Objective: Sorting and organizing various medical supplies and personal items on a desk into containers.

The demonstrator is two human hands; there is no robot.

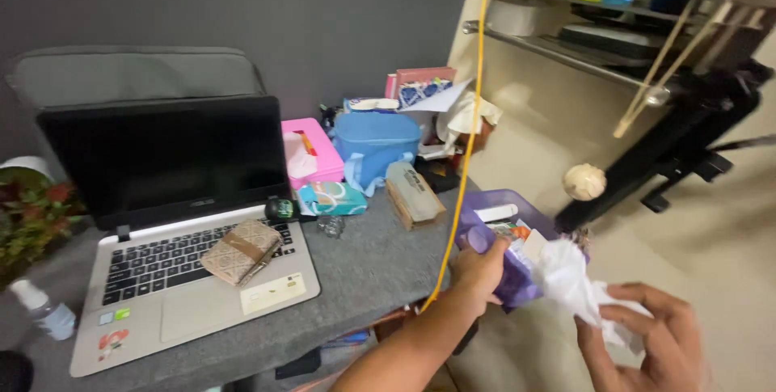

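My left hand (478, 267) is clenched on the near rim of the purple bin (517, 279), thumb on top, fingers wrapped over the edge. My right hand (647, 335) pinches a crumpled white tissue (574, 279) between thumb and fingertips, palm turned up; the tissue's far end touches the bin's contents. The bin sits just off the right edge of the desk (364, 263), low and near me. Inside it I see a white tube-like piece and some orange and printed packaging, but I cannot tell more.

A yellow cord (469, 133) hangs down just left of the bin, passing close by my left wrist. Right of the bin the pale floor (727, 230) lies open, with a black stand (671, 149) and a small round ball (584, 182) farther off.

On the desk to the left, a laptop (178, 222) stands open with a brown wallet (241, 251) on its keys. Behind it, far, sit a pink tissue box (311, 149) and a blue bag (373, 145). My left forearm reaches up from the near edge; my right comes in from the bottom right corner.
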